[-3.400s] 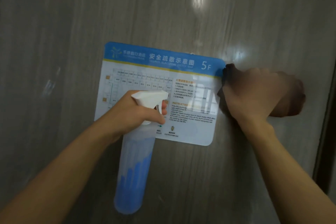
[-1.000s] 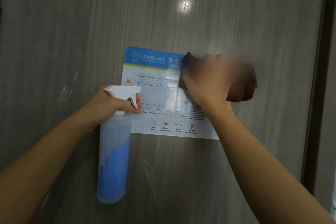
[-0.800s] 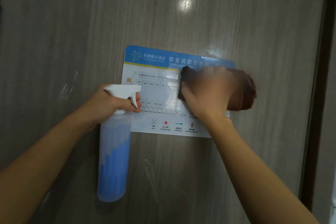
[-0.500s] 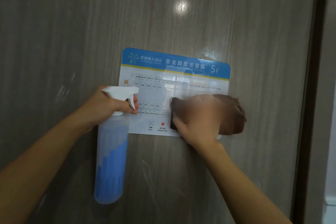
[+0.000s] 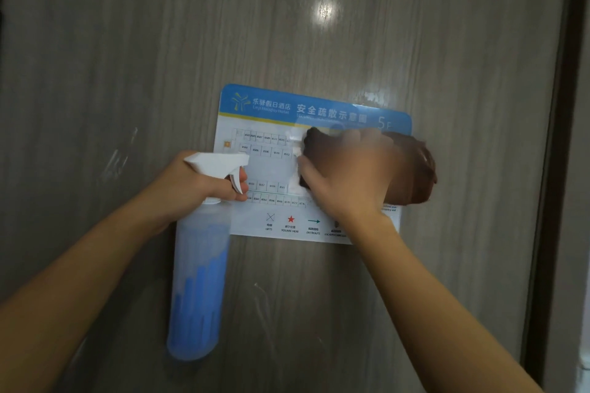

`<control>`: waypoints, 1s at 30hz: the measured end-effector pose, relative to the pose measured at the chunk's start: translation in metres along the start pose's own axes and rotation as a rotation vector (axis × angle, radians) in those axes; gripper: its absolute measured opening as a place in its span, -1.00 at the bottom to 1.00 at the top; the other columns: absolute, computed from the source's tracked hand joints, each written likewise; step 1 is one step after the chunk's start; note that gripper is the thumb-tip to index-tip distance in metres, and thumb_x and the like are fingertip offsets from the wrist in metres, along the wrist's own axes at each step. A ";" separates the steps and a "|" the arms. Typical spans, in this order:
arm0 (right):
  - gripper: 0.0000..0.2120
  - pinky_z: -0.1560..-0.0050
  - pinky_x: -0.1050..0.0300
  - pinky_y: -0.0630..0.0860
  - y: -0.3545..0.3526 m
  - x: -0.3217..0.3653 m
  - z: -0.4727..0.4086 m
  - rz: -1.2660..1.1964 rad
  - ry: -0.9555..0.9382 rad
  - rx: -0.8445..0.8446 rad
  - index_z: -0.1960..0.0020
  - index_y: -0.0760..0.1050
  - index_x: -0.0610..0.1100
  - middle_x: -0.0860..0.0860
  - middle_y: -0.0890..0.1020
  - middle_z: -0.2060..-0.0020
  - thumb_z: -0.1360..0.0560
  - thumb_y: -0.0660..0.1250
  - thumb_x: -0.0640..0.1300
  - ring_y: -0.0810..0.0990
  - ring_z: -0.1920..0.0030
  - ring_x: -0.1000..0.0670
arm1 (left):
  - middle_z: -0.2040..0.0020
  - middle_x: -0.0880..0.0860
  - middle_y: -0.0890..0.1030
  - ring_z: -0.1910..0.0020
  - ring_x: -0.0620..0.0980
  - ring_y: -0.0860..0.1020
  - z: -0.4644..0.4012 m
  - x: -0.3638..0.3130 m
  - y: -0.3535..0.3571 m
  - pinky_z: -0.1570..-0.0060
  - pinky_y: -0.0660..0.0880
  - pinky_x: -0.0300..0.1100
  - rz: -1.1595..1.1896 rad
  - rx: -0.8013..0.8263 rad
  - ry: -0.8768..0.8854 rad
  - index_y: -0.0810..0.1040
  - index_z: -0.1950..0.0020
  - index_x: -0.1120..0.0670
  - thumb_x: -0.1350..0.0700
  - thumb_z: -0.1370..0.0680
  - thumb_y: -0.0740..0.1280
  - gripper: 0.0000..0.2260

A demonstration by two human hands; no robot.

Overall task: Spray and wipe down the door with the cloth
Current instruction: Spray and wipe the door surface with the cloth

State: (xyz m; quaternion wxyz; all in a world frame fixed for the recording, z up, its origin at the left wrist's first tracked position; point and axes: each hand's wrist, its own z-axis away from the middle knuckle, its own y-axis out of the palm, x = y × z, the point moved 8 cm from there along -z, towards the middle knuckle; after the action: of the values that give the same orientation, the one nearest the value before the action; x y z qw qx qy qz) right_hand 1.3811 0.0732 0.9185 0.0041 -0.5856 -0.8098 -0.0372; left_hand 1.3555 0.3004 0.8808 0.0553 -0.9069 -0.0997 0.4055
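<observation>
A grey wood-grain door (image 5: 319, 25) fills the view. A blue and white evacuation sign (image 5: 271, 112) is stuck on it at mid height. My right hand (image 5: 348, 175) presses a dark brown cloth (image 5: 415, 169) flat against the right half of the sign, blurred by motion. My left hand (image 5: 191, 185) grips the neck of a translucent spray bottle (image 5: 198, 290) with a white trigger head and blue liquid. The bottle hangs upright just left of the sign, its nozzle pointing right.
A dark door frame (image 5: 555, 169) runs down the right edge, with a paler wall beyond it. Faint smears (image 5: 118, 159) mark the door left of the bottle. A light reflects as a bright spot (image 5: 324, 8) above the sign.
My right hand with the cloth slid from the door onto the sign, swept down to its lower edge, and has come back up to the middle. The bottle hand stayed put.
</observation>
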 end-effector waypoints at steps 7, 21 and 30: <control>-0.48 -0.10 -0.18 0.28 -0.001 0.002 0.051 -0.019 -0.104 0.023 0.07 0.45 -0.17 -0.13 0.46 0.10 -0.36 0.26 0.31 0.35 0.05 -0.15 | 0.19 0.07 0.73 0.17 -0.07 0.70 0.001 0.001 0.000 0.16 0.59 -0.33 -0.004 -0.013 -0.017 0.70 0.19 0.14 0.17 0.01 0.55 -0.60; -0.47 -0.12 -0.22 0.31 0.005 0.012 -0.044 -0.024 0.014 -0.003 0.00 0.47 -0.17 -0.13 0.49 0.04 -0.37 0.26 0.29 0.44 -0.01 -0.21 | 0.18 0.07 0.73 0.15 -0.05 0.70 0.003 0.001 -0.001 0.07 0.62 -0.28 0.003 -0.009 -0.018 0.71 0.19 0.14 0.07 0.04 0.51 -0.56; -0.44 -0.13 -0.20 0.32 0.000 0.011 0.025 -0.032 -0.075 0.018 0.04 0.46 -0.17 -0.13 0.48 0.07 -0.36 0.27 0.35 0.41 0.02 -0.17 | 0.23 0.04 0.72 0.18 -0.11 0.68 0.003 0.000 0.001 0.16 0.57 -0.37 -0.013 -0.017 -0.021 0.68 0.13 0.20 0.28 -0.14 0.44 -0.70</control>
State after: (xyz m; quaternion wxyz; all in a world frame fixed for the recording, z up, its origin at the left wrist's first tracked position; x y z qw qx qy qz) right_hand 1.3788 0.0849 0.8937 -0.0214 -0.5734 -0.8189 -0.0080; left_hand 1.3532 0.3000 0.8782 0.0492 -0.9025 -0.1098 0.4136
